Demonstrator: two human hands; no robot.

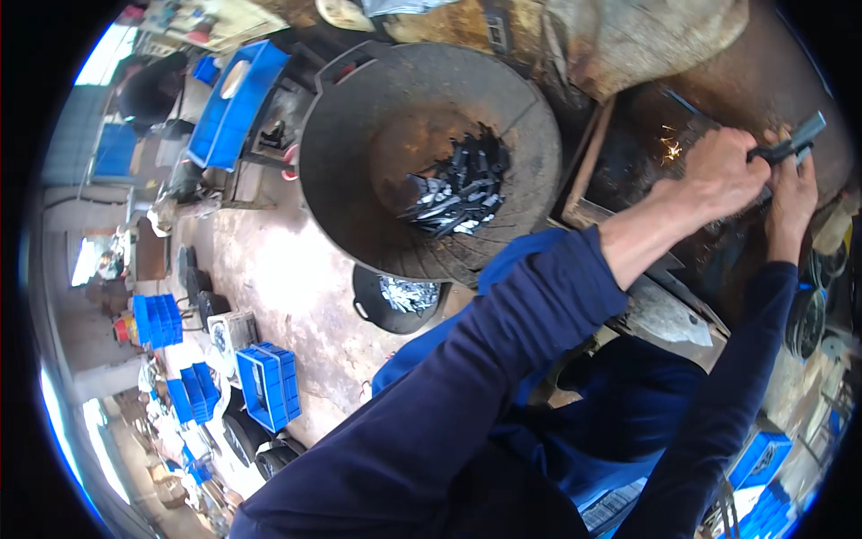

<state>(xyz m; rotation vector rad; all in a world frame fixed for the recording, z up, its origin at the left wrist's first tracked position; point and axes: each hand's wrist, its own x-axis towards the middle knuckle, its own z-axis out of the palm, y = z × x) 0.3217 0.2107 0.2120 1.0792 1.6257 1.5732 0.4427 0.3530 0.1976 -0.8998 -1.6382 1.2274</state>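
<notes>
Both of my hands are together at the upper right, over a dark, grimy work bay. My left hand [718, 175] is closed, its fingers curled at a dark metal piece [788, 146] with a grey-blue, block-like end. Close beside it, my right hand [790, 199] grips the same piece from the near side, fingers pointing up along it. The exact shape of the piece is partly hidden by my fingers. Orange sparks [670, 147] fly just left of my left hand. What they come from cannot be made out.
Left of my arms stands a large dark round basin [350, 180] holding a heap of dark, shiny metal strips [458, 184]. Below it sits a smaller black tub [373, 305] with silvery pieces. Blue crates [269, 386] stand across the floor. A stained cloth [642, 40] hangs above the bay.
</notes>
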